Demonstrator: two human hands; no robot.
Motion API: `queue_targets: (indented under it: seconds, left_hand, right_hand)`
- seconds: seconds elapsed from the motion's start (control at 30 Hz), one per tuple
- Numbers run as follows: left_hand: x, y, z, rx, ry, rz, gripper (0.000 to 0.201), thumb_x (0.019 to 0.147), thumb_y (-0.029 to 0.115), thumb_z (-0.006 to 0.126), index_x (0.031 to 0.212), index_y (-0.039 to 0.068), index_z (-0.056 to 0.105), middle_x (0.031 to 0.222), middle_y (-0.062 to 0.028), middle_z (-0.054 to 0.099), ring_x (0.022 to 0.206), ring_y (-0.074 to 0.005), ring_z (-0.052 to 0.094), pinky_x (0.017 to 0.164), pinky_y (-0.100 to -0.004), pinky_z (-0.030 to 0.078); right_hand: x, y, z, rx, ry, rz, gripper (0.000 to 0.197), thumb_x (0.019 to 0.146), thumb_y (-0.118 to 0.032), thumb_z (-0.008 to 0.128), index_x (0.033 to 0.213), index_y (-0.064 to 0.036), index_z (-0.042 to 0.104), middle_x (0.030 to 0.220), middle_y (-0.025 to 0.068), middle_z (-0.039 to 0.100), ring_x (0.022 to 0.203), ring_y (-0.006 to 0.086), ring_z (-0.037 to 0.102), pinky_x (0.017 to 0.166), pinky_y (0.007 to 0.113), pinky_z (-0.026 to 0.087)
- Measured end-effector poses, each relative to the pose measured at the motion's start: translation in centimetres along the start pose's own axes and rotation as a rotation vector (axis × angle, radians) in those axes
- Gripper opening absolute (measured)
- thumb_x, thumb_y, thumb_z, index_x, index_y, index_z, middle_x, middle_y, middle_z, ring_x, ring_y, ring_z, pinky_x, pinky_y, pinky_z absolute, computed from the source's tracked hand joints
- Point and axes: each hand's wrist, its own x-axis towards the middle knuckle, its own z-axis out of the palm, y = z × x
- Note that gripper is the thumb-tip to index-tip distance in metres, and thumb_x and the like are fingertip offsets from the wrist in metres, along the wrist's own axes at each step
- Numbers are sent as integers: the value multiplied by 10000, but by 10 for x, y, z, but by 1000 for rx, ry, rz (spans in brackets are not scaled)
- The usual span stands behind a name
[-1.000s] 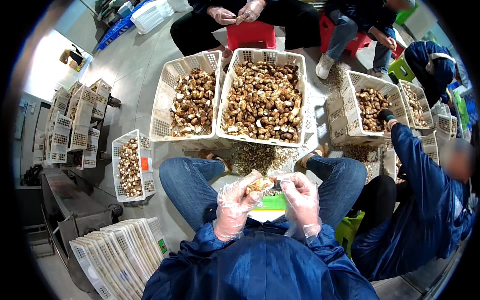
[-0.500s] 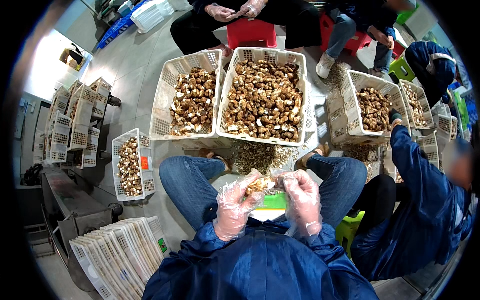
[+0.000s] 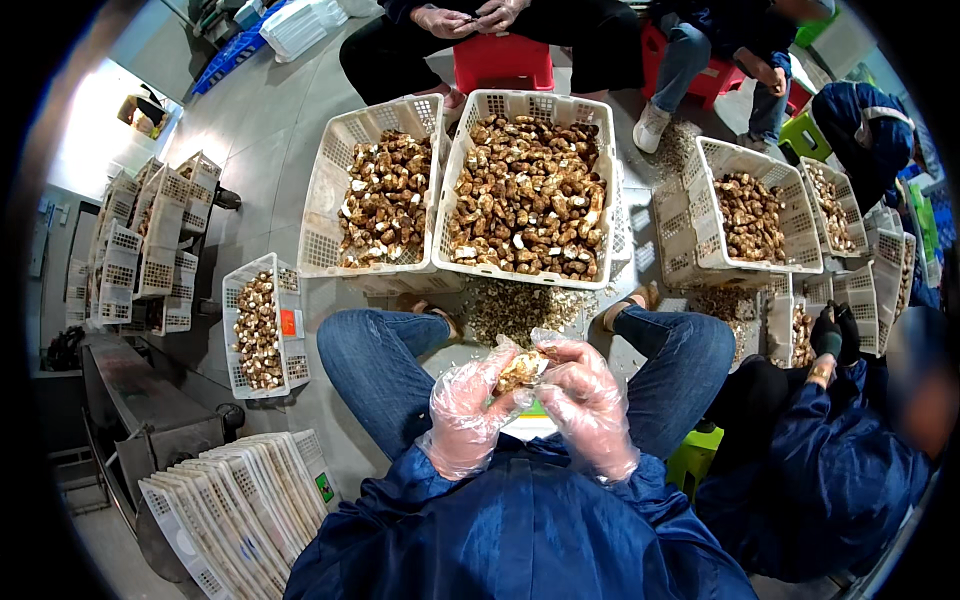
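A brown and white mushroom (image 3: 521,371) is held over my lap by my left hand (image 3: 466,412), its gloved fingers closed round it. Close against the mushroom's right side, my right hand (image 3: 588,408) has its fingers curled together. Whether a small tool sits in those fingers is hidden. Both hands wear clear plastic gloves. Past my knees, a large white crate (image 3: 520,275) of brown mushrooms stands beside a second mushroom crate (image 3: 318,225). Dark and pale trimmings (image 3: 520,313) lie on the floor between my feet.
A smaller crate (image 3: 296,350) with paler mushrooms sits at left, near stacked white crates (image 3: 250,510). Loaded crates (image 3: 120,260) stand farther left. At right, a co-worker's blue sleeve (image 3: 800,440) is near more mushroom crates (image 3: 705,215). Another person sits opposite on a red stool (image 3: 503,65).
My right hand has moved slightly left, closer against the mushroom. The co-worker at right has drawn a hand back from the mushroom crate to a smaller crate nearer them.
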Motion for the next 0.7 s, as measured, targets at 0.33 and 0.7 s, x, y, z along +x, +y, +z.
queue_targets:
  seconds: [0.33, 0.7]
  left_hand:
    - [-1, 2, -1, 13, -22, -3, 416, 826, 239, 700, 1134, -22, 598, 1068, -191, 643, 985, -322, 635, 878, -377, 481]
    - [-1, -7, 4, 8, 16, 146, 344, 800, 105, 677, 1121, 3, 610, 1072, -166, 650, 983, -320, 638, 876, -372, 488]
  right_hand:
    - [-1, 1, -3, 121, 48, 130, 110, 854, 17, 594, 950, 38, 642, 977, 78, 666, 870, 120, 608, 797, 258, 490]
    - [0, -4, -4, 90, -25, 202, 56, 809, -22, 603, 778, 14, 632, 1014, 139, 624, 977, 193, 565, 835, 309, 449]
